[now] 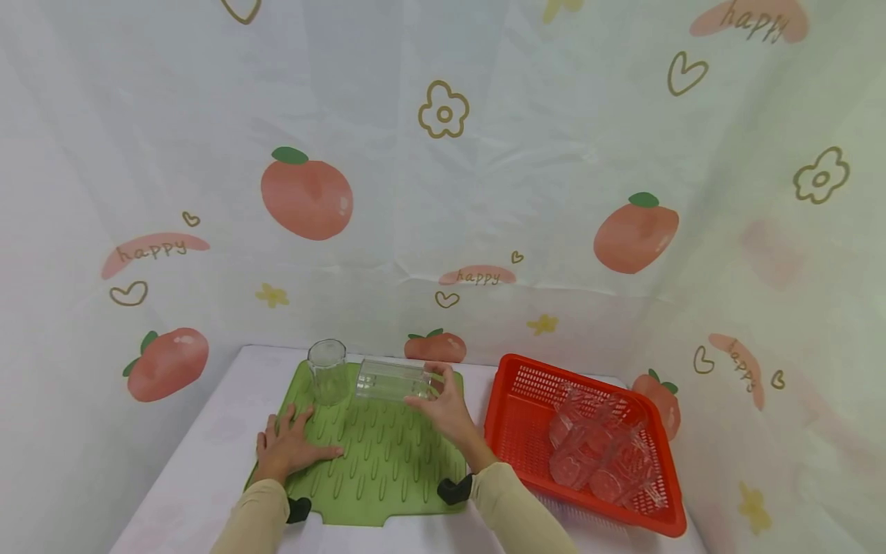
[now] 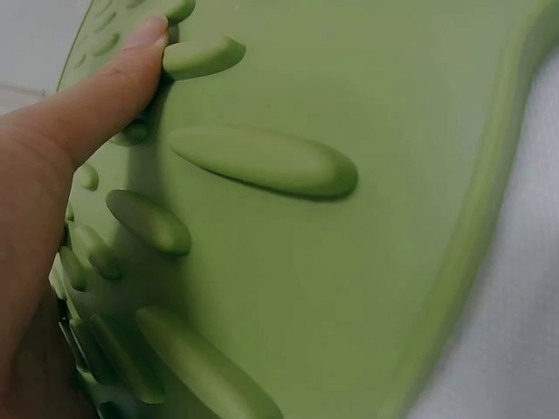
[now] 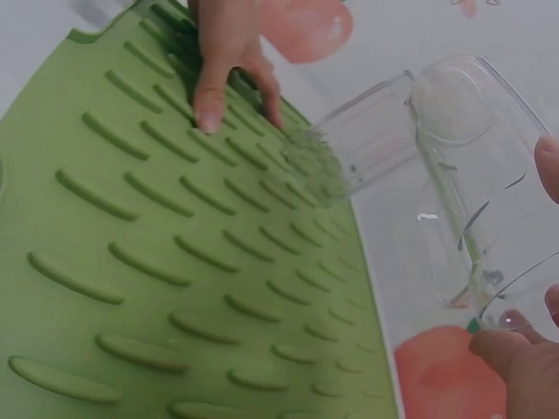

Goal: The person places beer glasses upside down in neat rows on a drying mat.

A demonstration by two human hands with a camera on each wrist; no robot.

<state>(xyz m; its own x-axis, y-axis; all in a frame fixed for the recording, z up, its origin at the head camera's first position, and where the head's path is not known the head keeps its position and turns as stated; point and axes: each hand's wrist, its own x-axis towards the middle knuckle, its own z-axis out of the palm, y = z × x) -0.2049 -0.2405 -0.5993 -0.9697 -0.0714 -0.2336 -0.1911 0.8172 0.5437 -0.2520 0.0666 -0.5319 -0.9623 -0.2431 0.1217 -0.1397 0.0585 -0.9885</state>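
Observation:
My right hand [image 1: 450, 412] holds a clear glass [image 1: 388, 381] by one end, its fingers and thumb round it. The glass lies sideways above the far part of a green ridged drying mat [image 1: 377, 492]. Another clear glass [image 1: 328, 377] stands upright at the mat's far left. Nearer to me, my left hand [image 1: 285, 448] rests on the mat's left side with its fingers spread. In the left wrist view the thumb [image 2: 113, 87] touches the ridged surface. The right wrist view shows the held glass [image 3: 480, 183] close up, with the standing glass [image 3: 376, 131] beyond it.
A red plastic basket [image 1: 529, 469] sits right of the mat, with several clear plastic-looking or glass items [image 1: 595, 446] in its right part. Behind the white table [image 1: 197, 469] hangs a patterned curtain [image 1: 388, 192].

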